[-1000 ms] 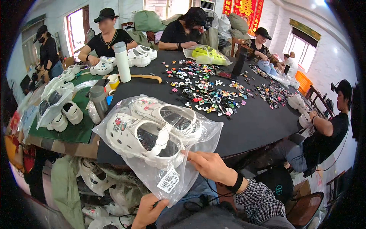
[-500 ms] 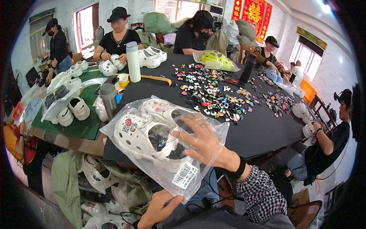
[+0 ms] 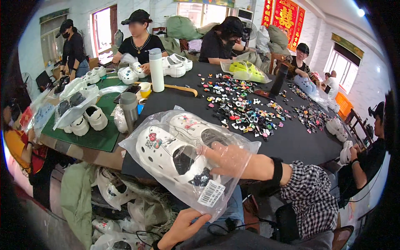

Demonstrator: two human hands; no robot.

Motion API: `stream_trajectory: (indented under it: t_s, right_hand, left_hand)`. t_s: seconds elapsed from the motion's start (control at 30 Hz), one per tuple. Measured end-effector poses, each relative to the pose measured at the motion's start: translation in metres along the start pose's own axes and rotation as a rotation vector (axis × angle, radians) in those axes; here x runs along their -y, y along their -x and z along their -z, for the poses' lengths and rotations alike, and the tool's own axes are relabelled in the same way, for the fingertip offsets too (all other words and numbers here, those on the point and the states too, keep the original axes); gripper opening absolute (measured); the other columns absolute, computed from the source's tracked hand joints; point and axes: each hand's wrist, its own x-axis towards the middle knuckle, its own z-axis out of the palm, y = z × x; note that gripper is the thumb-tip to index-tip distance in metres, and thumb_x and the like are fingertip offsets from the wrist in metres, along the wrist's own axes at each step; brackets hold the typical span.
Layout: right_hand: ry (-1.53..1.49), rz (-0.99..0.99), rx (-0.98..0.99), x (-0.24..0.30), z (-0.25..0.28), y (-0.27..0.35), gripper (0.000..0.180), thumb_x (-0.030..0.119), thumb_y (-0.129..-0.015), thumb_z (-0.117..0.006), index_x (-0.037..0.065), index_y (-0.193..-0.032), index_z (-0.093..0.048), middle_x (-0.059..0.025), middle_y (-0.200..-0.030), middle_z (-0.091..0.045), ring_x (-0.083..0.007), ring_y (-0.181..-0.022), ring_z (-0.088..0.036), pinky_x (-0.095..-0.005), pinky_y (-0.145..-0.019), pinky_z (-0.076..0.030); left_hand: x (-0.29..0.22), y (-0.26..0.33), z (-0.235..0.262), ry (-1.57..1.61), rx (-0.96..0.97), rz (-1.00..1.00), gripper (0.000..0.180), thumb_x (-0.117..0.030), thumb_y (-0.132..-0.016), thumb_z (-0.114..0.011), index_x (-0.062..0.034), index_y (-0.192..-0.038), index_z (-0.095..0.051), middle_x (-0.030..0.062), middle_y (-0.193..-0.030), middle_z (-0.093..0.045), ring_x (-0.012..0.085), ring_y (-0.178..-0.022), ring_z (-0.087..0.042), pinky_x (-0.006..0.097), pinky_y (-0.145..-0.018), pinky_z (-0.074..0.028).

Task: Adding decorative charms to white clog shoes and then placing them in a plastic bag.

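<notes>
A clear plastic bag (image 3: 246, 152) with a pair of white clogs (image 3: 164, 156) in it lies tilted over the near table edge. Colourful charms sit on the clogs' toes, and a white barcode label (image 3: 211, 193) is stuck near the bag's lower corner. Thumb and fingers of my left hand (image 3: 185, 227) are closed on that corner. My right hand (image 3: 231, 160) is at the clogs' heel openings, fingers apart and partly bent; the plastic overlaps it, and I cannot tell whether it is inside the bag.
Many loose charms (image 3: 250, 108) spread over the black table (image 3: 287, 146). A white bottle (image 3: 156, 71), a grey tumbler (image 3: 129, 109) and a black bottle (image 3: 279, 81) stand there. More clogs (image 3: 96, 118) rest on a green mat (image 3: 109, 139). Bagged clogs (image 3: 111, 187) are below. Several people sit around.
My right hand has shifted right, its fingers more bent than before. The view has turned a little, so the whole scene sits further right. My left hand keeps its hold on the bag corner.
</notes>
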Motion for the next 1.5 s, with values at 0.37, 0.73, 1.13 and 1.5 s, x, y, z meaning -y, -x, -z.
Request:
stream_trajectory:
  t_s: [0.37,0.73,1.13,1.5]
  right_hand:
    - [0.17,0.018,-0.113,-0.008,-0.011,0.023,0.039,0.011,-0.076,-0.062,0.016,-0.114,-0.052,-0.0136,-0.092,-0.056,-0.0355,-0.067,-0.065,-0.0452,-0.054,-0.053]
    - [0.398,0.164,-0.068,-0.044,-0.016,0.133,0.025,0.014,-0.077,-0.058,0.014,-0.102,-0.056,-0.0126,-0.115,-0.06,-0.0266,-0.088,-0.064,-0.0387,-0.078,-0.05]
    - [0.502,0.168,-0.321,-0.022,-0.028,0.143,0.022,0.017,-0.071,-0.061,0.02,-0.093,-0.059,-0.0073,-0.106,-0.06,-0.0245,-0.09,-0.059,-0.0376,-0.085,-0.048]
    - [0.311,0.149,-0.395,-0.044,-0.001,0.152,0.024,0.016,-0.075,-0.061,0.017,-0.099,-0.061,-0.0059,-0.105,-0.062,-0.0264,-0.087,-0.059,-0.0392,-0.081,-0.047]
  left_hand:
    - [-0.013,0.009,0.04,0.0,-0.063,-0.114,0.021,-0.01,-0.09,-0.05,0.0027,-0.092,-0.067,0.0135,-0.085,-0.066,0.0234,-0.079,-0.063,0.032,-0.071,-0.047]
    - [-0.005,-0.026,0.106,-0.245,-0.547,-0.023,0.048,-0.02,-0.095,-0.056,-0.0002,-0.136,-0.042,0.0148,-0.126,-0.05,0.0222,-0.11,-0.05,0.032,-0.089,-0.043]
    - [0.012,-0.096,0.096,-0.323,-0.319,-0.07,0.035,-0.024,-0.096,-0.055,0.0037,-0.118,-0.054,-0.0019,-0.068,-0.048,0.0067,-0.062,-0.04,0.024,-0.055,-0.036]
    - [-0.018,-0.041,0.14,0.138,-1.039,-0.175,0.019,-0.017,-0.099,-0.05,-0.0018,-0.104,-0.059,-0.0043,-0.094,-0.055,0.0049,-0.085,-0.047,0.021,-0.076,-0.04]
